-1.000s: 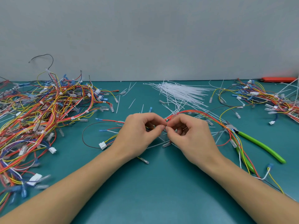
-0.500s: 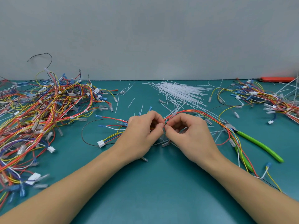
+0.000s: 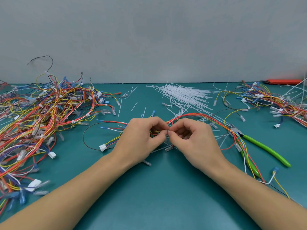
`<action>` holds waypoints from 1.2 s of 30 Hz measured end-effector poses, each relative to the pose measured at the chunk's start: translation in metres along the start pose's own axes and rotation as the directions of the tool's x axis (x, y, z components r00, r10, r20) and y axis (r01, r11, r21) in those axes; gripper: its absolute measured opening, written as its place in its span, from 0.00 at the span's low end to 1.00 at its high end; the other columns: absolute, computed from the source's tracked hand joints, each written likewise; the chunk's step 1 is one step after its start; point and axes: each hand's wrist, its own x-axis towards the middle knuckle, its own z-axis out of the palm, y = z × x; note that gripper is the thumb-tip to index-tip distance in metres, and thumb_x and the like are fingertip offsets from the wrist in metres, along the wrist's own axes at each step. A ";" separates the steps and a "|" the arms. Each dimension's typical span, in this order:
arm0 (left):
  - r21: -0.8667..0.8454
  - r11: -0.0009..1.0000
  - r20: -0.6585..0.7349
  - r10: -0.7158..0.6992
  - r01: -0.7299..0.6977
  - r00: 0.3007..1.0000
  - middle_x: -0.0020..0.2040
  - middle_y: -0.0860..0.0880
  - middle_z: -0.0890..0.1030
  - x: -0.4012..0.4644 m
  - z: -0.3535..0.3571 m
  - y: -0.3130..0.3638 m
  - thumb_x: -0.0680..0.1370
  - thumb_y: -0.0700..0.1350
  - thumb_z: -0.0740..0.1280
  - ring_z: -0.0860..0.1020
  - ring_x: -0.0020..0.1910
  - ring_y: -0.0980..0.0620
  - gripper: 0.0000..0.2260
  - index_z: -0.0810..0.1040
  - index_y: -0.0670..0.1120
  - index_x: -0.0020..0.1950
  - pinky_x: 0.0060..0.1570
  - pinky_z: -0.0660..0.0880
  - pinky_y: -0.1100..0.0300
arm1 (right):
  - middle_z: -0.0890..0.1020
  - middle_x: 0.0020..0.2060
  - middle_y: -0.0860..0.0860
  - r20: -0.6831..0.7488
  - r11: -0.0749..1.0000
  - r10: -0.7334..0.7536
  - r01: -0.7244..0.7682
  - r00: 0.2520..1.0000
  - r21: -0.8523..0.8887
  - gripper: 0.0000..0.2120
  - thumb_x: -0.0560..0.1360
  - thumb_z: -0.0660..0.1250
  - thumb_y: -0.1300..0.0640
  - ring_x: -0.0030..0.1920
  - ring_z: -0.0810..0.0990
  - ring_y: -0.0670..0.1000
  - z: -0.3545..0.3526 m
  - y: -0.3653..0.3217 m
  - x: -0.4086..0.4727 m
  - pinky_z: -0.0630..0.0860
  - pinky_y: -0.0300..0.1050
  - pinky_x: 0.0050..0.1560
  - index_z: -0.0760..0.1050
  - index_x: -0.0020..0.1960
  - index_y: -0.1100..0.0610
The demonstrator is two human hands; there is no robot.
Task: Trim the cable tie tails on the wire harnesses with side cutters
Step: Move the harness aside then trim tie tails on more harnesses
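Both hands meet at the middle of the frame, fingers curled and fingertips almost touching: the left hand [image 3: 141, 138] and the right hand [image 3: 196, 140] each pinch the same wire harness [image 3: 199, 116], a bundle of red, yellow and white wires that arcs from between them toward the right of the frame. What sits between the fingertips is too small to make out; it looks like a cable tie, but I cannot tell whether it is closed or how long its tail is. The side cutters [image 3: 264, 149], with green handles, lie untouched on the table [image 3: 157, 188] at the right of the frame, and the harness wires run across their head. That crossing is the main risk, in my judgement: lifting the cutters could snag and drag the harness, pulling the tie out of the fingers. Letting go with one hand to reach for the tool could also let the bundle spread or twist, hiding the tail. With thin wires packed close to the tie, a careless cut could nick insulation instead of plastic. Loose white cable ties [image 3: 184, 95] lie above the hands, a big tangle of harnesses [image 3: 41, 113] fills the left of the frame and another heap [image 3: 272, 102] sits at upper right, so a released piece could get lost among them
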 end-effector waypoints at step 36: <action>-0.343 0.904 -0.012 -0.275 0.254 0.961 0.36 0.51 0.85 0.003 0.003 0.005 0.78 0.41 0.70 0.78 0.32 0.54 0.06 0.79 0.52 0.48 0.36 0.74 0.63 | 0.83 0.35 0.47 0.026 0.999 -0.011 0.010 1.000 0.037 0.08 0.74 0.73 0.62 0.36 0.80 0.49 0.001 -0.005 0.000 0.76 0.40 0.38 0.79 0.39 0.52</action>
